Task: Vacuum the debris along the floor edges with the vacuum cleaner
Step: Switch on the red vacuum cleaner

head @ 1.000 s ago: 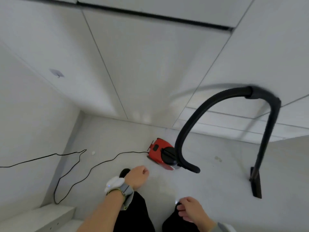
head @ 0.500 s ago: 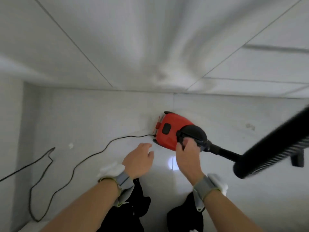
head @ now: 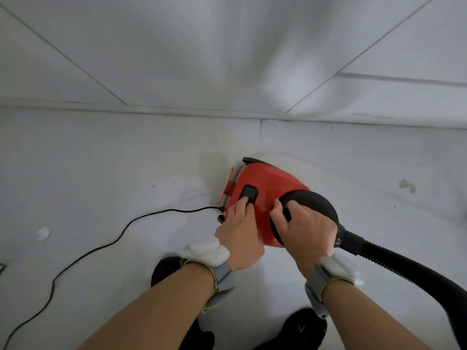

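Rising behind everything, the white panelled wall [head: 202,46] meets the pale floor [head: 101,160] in a long seam. Close to that edge, the red vacuum cleaner [head: 267,183] sits on the floor, right in front of the person bent over it. A thick black ribbed hose [head: 404,269] runs from its near end out to the right and down past the frame. The person's right hand [head: 308,231] is on the black rounded cap [head: 316,203] at the hose end of the body, with the fingers curled over the cap's edge and gripping it. The left hand [head: 240,231] lies on the red casing with its fingers fairly straight, and the fingertips press on the black switch [head: 249,192] on top. Both wrists carry grey bands with white pads, left [head: 219,276] and right [head: 321,276]. Two black shoes [head: 164,269] [head: 300,329] stand on the floor beneath the arms. A thin black power cord [head: 121,233] leaves the back of the machine and snakes away to the left. A small white scrap [head: 43,233] lies on the floor at the left beside the cord. A couple of pale bits [head: 406,185] lie well to the right of the machine, and a few dark specks dot the floor to the left of the machine.
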The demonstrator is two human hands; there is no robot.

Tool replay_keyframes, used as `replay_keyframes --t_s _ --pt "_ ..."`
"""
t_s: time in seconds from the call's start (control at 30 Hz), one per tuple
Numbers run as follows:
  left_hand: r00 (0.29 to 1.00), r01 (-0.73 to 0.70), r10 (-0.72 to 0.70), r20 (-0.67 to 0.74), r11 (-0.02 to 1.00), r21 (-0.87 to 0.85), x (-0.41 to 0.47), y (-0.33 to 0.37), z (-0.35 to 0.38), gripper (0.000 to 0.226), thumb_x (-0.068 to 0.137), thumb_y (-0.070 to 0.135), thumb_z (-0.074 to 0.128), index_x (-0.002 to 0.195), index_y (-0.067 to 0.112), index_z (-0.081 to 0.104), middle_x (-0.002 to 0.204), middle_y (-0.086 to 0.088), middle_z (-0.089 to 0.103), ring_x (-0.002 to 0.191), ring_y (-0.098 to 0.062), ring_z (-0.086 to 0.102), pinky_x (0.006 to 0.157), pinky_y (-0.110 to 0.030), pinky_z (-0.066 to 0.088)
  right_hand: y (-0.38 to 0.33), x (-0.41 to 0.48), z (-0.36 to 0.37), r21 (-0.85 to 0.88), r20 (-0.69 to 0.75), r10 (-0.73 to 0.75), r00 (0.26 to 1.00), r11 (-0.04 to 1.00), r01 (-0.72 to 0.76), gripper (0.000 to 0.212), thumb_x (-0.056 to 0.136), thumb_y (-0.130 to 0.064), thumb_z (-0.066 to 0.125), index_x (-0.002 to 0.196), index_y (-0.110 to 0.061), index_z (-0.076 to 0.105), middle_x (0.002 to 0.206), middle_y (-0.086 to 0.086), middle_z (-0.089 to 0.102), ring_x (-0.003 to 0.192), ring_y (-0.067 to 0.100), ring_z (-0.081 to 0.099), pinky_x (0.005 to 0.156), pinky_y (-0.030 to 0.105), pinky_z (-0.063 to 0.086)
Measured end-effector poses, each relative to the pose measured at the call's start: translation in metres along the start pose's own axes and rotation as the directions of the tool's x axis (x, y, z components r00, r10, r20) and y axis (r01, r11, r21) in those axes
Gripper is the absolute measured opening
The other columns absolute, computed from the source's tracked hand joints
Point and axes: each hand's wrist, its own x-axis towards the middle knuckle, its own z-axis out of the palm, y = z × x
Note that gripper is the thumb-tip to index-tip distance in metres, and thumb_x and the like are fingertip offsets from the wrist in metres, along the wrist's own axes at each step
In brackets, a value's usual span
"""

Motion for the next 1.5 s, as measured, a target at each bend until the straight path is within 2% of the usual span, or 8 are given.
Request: replay_keyframes --t_s 0.63,0.8,0.87,0.97,1.07,1.17,1.3,1.5 --pt "0.999 -0.047 0.046 0.019 0.992 0.117 0.002 -0.011 0.005 0.083 0.097 0.015 0.053 0.165 0.009 0.006 0.173 -0.004 -0.003 0.159 -0.022 0.007 0.127 -0.034 0.013 0.002 -0.004 0.015 0.041 -0.202 -0.067 0.977 0.996 0.077 0.053 0.092 -0.048 0.051 0.048 -0.019 0.041 0.040 -0.007 0.036 0.038 0.015 0.030 0.048 0.023 0.018" --pt "0.999 0.019 -0.017 0.029 0.996 -0.084 -0.004 -0.019 -0.012 0.054 0.103 0.016 0.044 0.155 0.010 0.033 0.169 -0.003 0.022 0.138 -0.034 0.046 0.114 -0.043 0.038 0.000 -0.001 0.012 -0.010 -0.042 -0.049 0.998 0.999 0.049 0.053 0.094 -0.054 0.040 0.055 -0.018 0.046 0.044 -0.006 0.041 0.039 0.017 0.040 0.044 0.026 0.034" --pt "0.995 0.090 -0.094 -0.032 0.990 -0.108 -0.029 -0.023 -0.018 0.043 0.106 0.019 0.041 0.148 0.010 0.041 0.159 -0.005 0.036 0.123 -0.035 0.057 0.106 -0.044 0.044 -0.004 -0.009 -0.001 -0.026 0.024 -0.030 0.999 0.999 0.031 0.049 0.096 -0.053 0.038 0.069 -0.016 0.053 0.060 -0.001 0.053 0.057 0.023 0.052 0.059 0.035 0.043" --pt "0.993 0.116 -0.119 -0.011 0.980 -0.159 -0.079 -0.030 -0.025 0.043 0.109 0.022 0.040 0.152 0.013 0.041 0.159 -0.003 0.039 0.132 -0.028 0.054 0.110 -0.038 0.041 -0.015 -0.034 -0.019 -0.058 0.023 0.022 0.999 0.998 -0.021 0.047 0.094 -0.047 0.049 0.110 -0.005 0.059 0.106 0.016 0.060 0.102 0.036 0.053 0.096 0.046 0.039" --pt "0.990 0.138 -0.141 -0.007 0.977 -0.161 -0.140 -0.028 -0.061 0.046 0.111 0.026 0.037 0.155 0.016 0.038 0.161 0.002 0.037 0.137 -0.019 0.050 0.112 -0.030 0.038 -0.038 -0.062 -0.081 0.022 0.059 -0.046 0.997 0.999 0.044 0.050 0.084 -0.035 0.061 0.123 -0.002 0.056 0.121 0.019 0.054 0.116 0.039 0.048 0.106 0.049 0.034" --pt "0.985 0.151 -0.163 -0.052 0.971 -0.186 -0.189 -0.013 -0.096 0.043 0.111 0.027 0.037 0.152 0.018 0.045 0.157 0.003 0.045 0.137 -0.015 0.050 0.113 -0.028 0.037 -0.056 -0.091 -0.145 0.134 0.076 -0.112 0.991 0.986 0.101 0.041 0.073 -0.026 0.070 0.109 -0.007 0.062 0.109 0.013 0.057 0.102 0.034 0.055 0.095 0.044 0.046" --pt "0.981 0.077 -0.119 -0.151 0.962 -0.263 -0.281 0.047 -0.162 0.038 0.110 0.028 0.040 0.145 0.019 0.054 0.145 0.005 0.057 0.130 -0.015 0.056 0.111 -0.031 0.042 -0.061 -0.128 -0.269 0.359 0.128 -0.158 0.979 0.928 0.103 0.024 0.080 -0.026 0.059 0.101 -0.016 0.063 0.100 0.001 0.056 0.091 0.023 0.054 0.079 0.034 0.049" --pt "0.972 -0.106 0.052 -0.227 0.967 -0.233 -0.396 0.147 -0.253 0.028 0.109 0.029 0.043 0.129 0.021 0.060 0.124 0.002 0.066 0.111 -0.017 0.065 0.101 -0.036 0.050 -0.038 -0.159 -0.430 0.589 0.166 -0.044 0.985 0.805 -0.063 0.021 0.092 -0.024 0.047 0.098 -0.021 0.066 0.099 -0.007 0.057 0.092 0.014 0.052 0.085 0.031 0.046"
